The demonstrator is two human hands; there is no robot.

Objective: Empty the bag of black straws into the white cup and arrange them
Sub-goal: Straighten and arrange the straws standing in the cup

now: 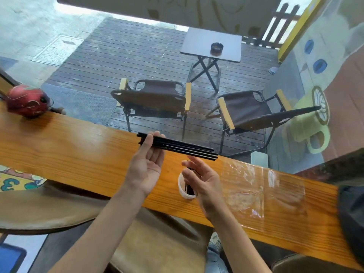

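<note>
My left hand (146, 164) holds a bundle of several black straws (187, 148) between thumb and fingertips, lying roughly level above the wooden counter (69, 152). The straws point right, past my right hand (204, 182), which hovers with relaxed fingers over the white cup (182, 191) and holds nothing. The cup stands on the counter, partly hidden by that hand; a few black straws show inside it. The clear plastic bag (262, 190) lies flat on the counter to the right of the cup.
A red round ornament (27, 100) sits at the counter's far left. A dark object (352, 223) covers the counter's right end. Beyond the glass are two folding chairs (155, 97) and a small table (211, 45).
</note>
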